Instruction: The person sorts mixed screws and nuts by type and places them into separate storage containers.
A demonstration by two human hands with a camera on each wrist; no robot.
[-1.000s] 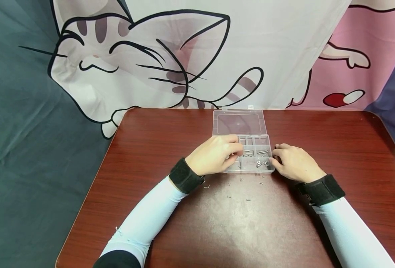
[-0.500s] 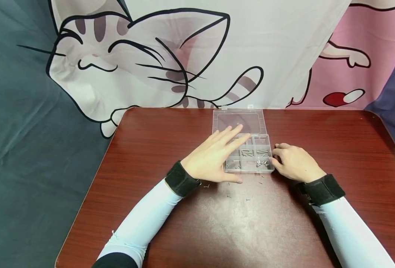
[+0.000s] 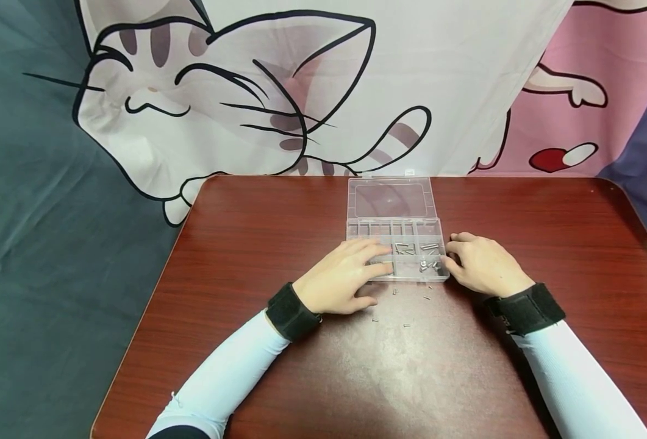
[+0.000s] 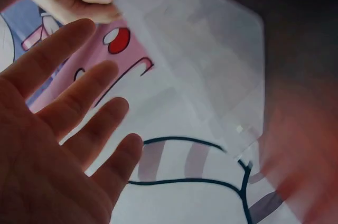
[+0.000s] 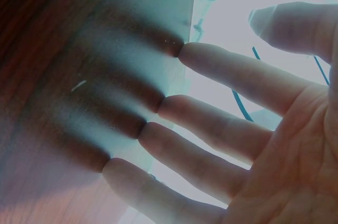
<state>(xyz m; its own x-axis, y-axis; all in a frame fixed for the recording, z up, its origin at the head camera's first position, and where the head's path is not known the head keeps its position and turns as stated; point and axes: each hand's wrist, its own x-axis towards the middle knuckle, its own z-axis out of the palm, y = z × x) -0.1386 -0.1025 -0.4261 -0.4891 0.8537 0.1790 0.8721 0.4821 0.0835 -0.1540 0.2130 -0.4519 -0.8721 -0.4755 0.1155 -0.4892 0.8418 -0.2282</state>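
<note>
A clear plastic compartment box stands on the table, its lid folded back toward the curtain. Small screws lie in some of its compartments, among them several in the front right one. My left hand is over the box's left front part, fingers extended and spread; in the left wrist view its fingers hold nothing. Whether they touch the box is unclear. At the box's right edge rests my right hand. In the right wrist view its fingertips touch the tabletop and its thumb is apart from them.
Several loose tiny screws are scattered on the brown table in front of the box. A white curtain with a cat drawing hangs right behind the table's back edge.
My left hand, fingers bunched over the box's middle a second ago, has spread its fingers and drawn back to the left and toward me. My right hand has stayed beside the box.
</note>
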